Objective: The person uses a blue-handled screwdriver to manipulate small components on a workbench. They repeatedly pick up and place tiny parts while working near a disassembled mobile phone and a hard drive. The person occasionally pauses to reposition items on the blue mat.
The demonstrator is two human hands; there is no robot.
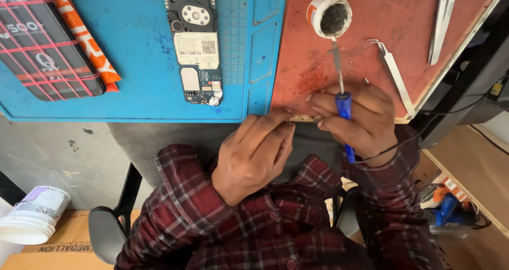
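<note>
Red worktop [424, 15] | right hand [355, 119] fingers grip light, rigid soldering iron [342, 97] by blue handle, tip in small tin [330, 15], probably flux | left hand [254, 153] fingers loosely curled, empty.

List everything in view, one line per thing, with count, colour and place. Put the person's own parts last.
Work mat: one, blue, left part of the bench.
Circuit board: one, dark with white labels, on the mat.
Phone: one, dark, crossed by pink bands, top left.
Orange packet: one, beside the phone.
Red bench surface: one, right of the mat.
Small tub: one, white with dark contents, on the red surface.
Soldering iron: one, blue grip, tip at the tub.
Tweezers: metal, two sets on the red surface.
Bucket: one, white, floor at left.
Left hand: at the bench edge, holding nothing visible.
Right hand: fingers gripping the iron.
</note>
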